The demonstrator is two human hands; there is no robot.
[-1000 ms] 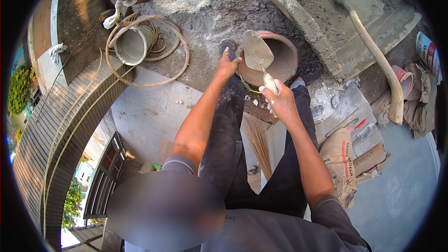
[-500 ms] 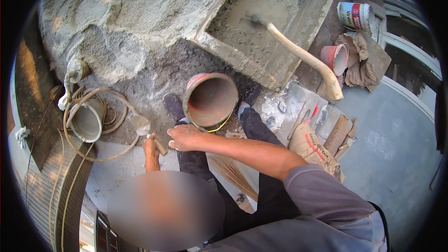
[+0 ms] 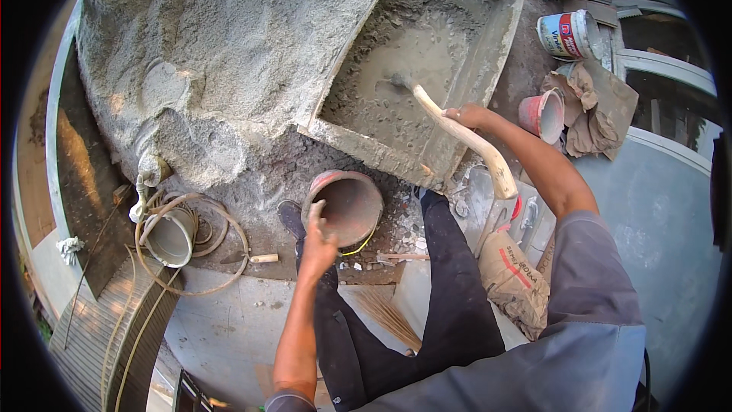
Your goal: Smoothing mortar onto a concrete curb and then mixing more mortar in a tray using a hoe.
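- Right hand [image 3: 467,114]: closed around the pale wooden handle [image 3: 465,137] of a hoe, gripped near mid-length; free butt end lay down near the right knee.
- Hoe blade [image 3: 399,81]: sunk in wet grey mortar [image 3: 396,99] at the middle of the mixing trough [image 3: 499,38]; blade largely buried, outline not fully readable.
- Handling, as judged: handle stiff, curved, smooth with wear and probably dusty, so apt to slip under a loose grip; load felt heavy at the blade end, dragged by sticky mortar; best taken where already held, with a second hold nearer the butt for leverage.
- Left hand [image 3: 319,236]: fingers spread and resting on the near rim of the round reddish pan [image 3: 343,206]; no firm clasp visible.
- Pan: stood on the ground just in front of the feet, between the trough and the legs; interior coated with a grey film, otherwise apparently empty; judged rigid and light while unfilled, best lifted by the rim on two sides.
- Trough: rectangular, shallow, tilted corner toward the person, holding lumpy wet mortar with stones.
- Dry grey heap [image 3: 229,46]: loose sand or cement mix, piled against the trough's left wall.
- Small pink bucket [image 3: 543,114]: lay beside the right forearm, mouth toward the camera; contents not discernible.
- White paint can [image 3: 568,33]: on its side beyond the bucket, apart from the hands.
- Grey pail [image 3: 169,238]: ringed by coiled hose, left of the pan; inside not visible.
- Trowel [image 3: 248,258]: flat on the ground near the left foot, untouched.
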